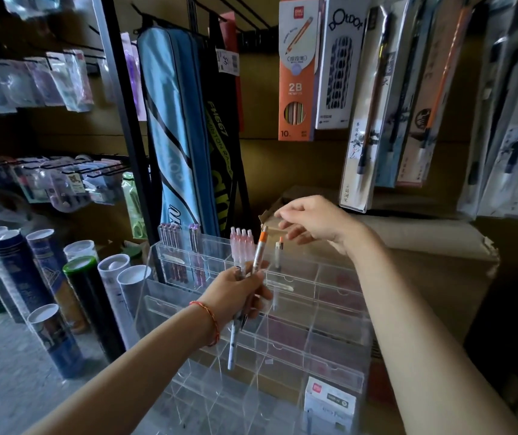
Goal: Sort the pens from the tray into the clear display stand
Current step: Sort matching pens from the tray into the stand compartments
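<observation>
At frame centre the left hand (239, 293) is gripping several pens (257, 255) over the clear stand (330, 309). The right hand (314, 224) is hovering above, fingers loosely curled, seemingly empty. One pen may slip from that loose bundle.

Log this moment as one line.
left hand: grips pens | right hand: apparently empty, above display stand | slotted pens: back row

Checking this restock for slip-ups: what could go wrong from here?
1. The left hand grips several pens in one bundle, some jutting below the fist; one might slip out into the wrong slot.
2. The right hand hovers just above a lone orange-tipped pen standing in the clear display stand and might knock it over.
</observation>
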Demonstrator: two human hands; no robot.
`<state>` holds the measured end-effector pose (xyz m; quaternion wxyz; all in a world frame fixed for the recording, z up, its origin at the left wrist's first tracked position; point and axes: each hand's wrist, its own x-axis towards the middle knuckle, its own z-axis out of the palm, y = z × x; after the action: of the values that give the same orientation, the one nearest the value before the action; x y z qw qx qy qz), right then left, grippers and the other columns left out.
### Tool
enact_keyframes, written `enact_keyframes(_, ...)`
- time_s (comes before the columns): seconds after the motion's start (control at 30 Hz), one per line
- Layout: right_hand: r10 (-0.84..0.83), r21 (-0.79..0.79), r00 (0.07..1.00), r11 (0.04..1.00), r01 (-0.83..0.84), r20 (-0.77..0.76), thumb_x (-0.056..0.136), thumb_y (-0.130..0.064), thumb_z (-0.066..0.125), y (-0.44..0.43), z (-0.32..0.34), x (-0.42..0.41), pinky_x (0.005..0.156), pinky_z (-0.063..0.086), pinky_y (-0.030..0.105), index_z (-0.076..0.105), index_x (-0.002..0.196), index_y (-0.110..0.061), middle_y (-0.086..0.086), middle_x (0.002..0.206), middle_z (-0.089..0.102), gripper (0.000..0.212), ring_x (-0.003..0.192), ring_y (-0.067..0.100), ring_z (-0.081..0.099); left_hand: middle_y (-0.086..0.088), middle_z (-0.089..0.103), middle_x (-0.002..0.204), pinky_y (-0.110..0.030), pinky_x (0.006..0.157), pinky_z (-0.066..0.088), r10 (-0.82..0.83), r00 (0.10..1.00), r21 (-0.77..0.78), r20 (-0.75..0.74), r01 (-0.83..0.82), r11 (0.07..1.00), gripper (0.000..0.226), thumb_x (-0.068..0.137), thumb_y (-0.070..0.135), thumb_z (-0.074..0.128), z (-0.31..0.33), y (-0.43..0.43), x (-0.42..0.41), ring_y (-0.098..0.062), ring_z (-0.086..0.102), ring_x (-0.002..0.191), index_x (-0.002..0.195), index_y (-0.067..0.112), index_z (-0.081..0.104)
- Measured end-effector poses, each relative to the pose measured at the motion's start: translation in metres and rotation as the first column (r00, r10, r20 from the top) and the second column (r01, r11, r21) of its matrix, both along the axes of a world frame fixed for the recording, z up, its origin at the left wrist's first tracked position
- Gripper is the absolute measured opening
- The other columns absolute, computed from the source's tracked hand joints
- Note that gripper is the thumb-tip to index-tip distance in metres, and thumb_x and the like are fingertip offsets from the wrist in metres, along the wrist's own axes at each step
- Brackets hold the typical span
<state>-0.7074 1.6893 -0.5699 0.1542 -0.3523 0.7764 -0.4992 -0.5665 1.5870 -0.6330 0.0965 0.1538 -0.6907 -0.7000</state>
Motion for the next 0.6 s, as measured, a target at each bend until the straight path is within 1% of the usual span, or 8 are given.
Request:
enact_keyframes(0.03, 0.107, -0.012, 0.992, 0.994, -0.106, 0.074, 0.096, -0.017, 0.05, 0.005, 0.008, 0.008, 0.062, 0.05, 0.023, 0.061, 0.108, -0.003, 0.008, 0.092, 0.062, 0.021, 0.071, 0.016, 0.057, 0.002, 0.062, 0.054, -0.018, 0.043, 0.046, 0.006, 1.0, 0.012, -0.021, -0.006, 1.0, 0.016, 0.096, 0.013, 0.043, 0.001, 0.003, -0.003, -0.005, 0.053, 0.041, 0.107, 0.015, 0.055)
enact_keyframes(0.1, 0.193, -0.007, 0.98, 0.981, -0.192, 0.046, 0.093, -0.015, 0.054, 0.009, 0.016, 0.018, 0.063, 0.052, 0.024, 0.061, 0.108, -0.002, 0.01, 0.092, 0.063, 0.021, 0.069, 0.015, 0.059, 0.002, 0.061, 0.052, -0.018, 0.041, 0.046, 0.016, 0.998, 0.023, -0.054, -0.015, 1.0, 0.013, 0.096, 0.013, 0.044, 0.004, 0.009, -0.009, -0.006, 0.051, 0.039, 0.104, 0.012, 0.054)
enact_keyframes(0.2, 0.113, -0.077, 0.993, 0.99, -0.116, -0.045, 0.088, -0.004, 0.059, 0.004, 0.012, 0.019, 0.064, 0.055, 0.025, 0.06, 0.106, 0.0, 0.011, 0.084, 0.063, 0.018, 0.067, 0.015, 0.06, 0.003, 0.061, 0.051, -0.018, 0.04, 0.044, 0.024, 0.996, 0.018, -0.089, -0.023, 1.0, 0.012, 0.097, 0.012, 0.044, 0.004, 0.013, -0.014, -0.006, 0.049, 0.038, 0.103, 0.012, 0.054)
enact_keyframes(0.3, 0.112, -0.124, 0.993, 0.987, -0.106, 0.039, 0.088, -0.004, 0.059, 0.001, 0.002, 0.015, 0.062, 0.055, 0.025, 0.057, 0.111, -0.007, 0.008, 0.087, 0.065, 0.023, 0.067, 0.015, 0.062, 0.003, 0.061, 0.052, -0.018, 0.04, 0.043, 0.02, 0.996, 0.016, -0.09, -0.019, 1.0, 0.013, 0.097, 0.012, 0.042, 0.005, 0.011, -0.016, -0.007, 0.049, 0.038, 0.097, 0.015, 0.055)
enact_keyframes(0.43, 0.174, -0.173, 0.97, 0.974, -0.144, 0.169, 0.09, -0.003, 0.056, -0.001, -0.005, 0.015, 0.067, 0.057, 0.031, 0.061, 0.089, -0.01, 0.011, 0.086, 0.067, 0.009, 0.072, 0.02, 0.065, 0.002, 0.063, 0.056, -0.019, 0.043, 0.046, -0.003, 0.999, 0.031, -0.048, 0.005, 1.0, 0.013, 0.097, 0.015, 0.042, 0.01, 0.008, -0.014, -0.009, 0.054, 0.041, 0.095, 0.012, 0.055)
enact_keyframes(0.5, 0.082, -0.297, 0.983, 0.954, -0.03, 0.164, 0.089, -0.001, 0.056, 0.0, -0.002, 0.008, 0.07, 0.058, 0.035, 0.06, 0.085, -0.011, 0.015, 0.088, 0.067, 0.011, 0.074, 0.023, 0.066, -0.002, 0.065, 0.065, -0.021, 0.046, 0.049, -0.003, 1.0, 0.056, -0.011, 0.004, 0.998, 0.014, 0.097, 0.018, 0.043, 0.012, 0.006, -0.01, -0.01, 0.059, 0.046, 0.101, 0.014, 0.056)
enact_keyframes(0.57, -0.179, -0.47, 0.98, 0.861, 0.197, 0.084, 0.09, -0.003, 0.056, 0.004, 0.006, -0.003, 0.079, 0.057, 0.041, 0.059, 0.087, -0.014, 0.011, 0.092, 0.066, 0.012, 0.083, 0.023, 0.066, -0.005, 0.065, 0.074, -0.02, 0.044, 0.049, 0.023, 0.999, 0.082, 0.025, -0.025, 0.996, 0.017, 0.098, 0.02, 0.042, 0.012, 0.002, -0.007, -0.012, 0.061, 0.047, 0.105, 0.015, 0.057)
enact_keyframes(0.6, -0.319, -0.534, 0.948, 0.799, 0.275, 0.011, 0.09, -0.005, 0.056, 0.008, 0.009, -0.009, 0.082, 0.056, 0.041, 0.058, 0.089, -0.016, 0.008, 0.092, 0.065, 0.011, 0.087, 0.022, 0.066, -0.006, 0.065, 0.075, -0.018, 0.041, 0.046, 0.048, 0.998, 0.078, 0.043, -0.051, 0.996, 0.017, 0.098, 0.02, 0.042, 0.012, 0.0, -0.006, -0.011, 0.059, 0.044, 0.104, 0.015, 0.057)
